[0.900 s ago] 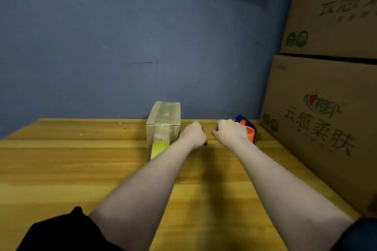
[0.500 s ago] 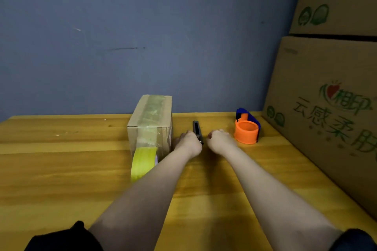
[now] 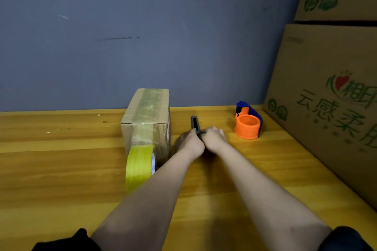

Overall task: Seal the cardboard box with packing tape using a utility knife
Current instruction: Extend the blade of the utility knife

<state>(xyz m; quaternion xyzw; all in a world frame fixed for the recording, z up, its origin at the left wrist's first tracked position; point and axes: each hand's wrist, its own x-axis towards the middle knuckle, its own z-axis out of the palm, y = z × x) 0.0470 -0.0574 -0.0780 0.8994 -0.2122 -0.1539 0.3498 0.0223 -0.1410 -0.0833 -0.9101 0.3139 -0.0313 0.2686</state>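
Mid-frame, the left hand [image 3: 190, 140] and right hand [image 3: 213, 138] are meeting knuckle to knuckle, both curling around the near end of the knife [image 3: 194, 123], which is lying on the worktop [image 3: 61, 169]. Just left of them the taped box [image 3: 148, 120] is sitting, with the yellow tape roll [image 3: 139, 166] leaning against its near face; an orange dispenser [image 3: 247, 126] is standing at center right.
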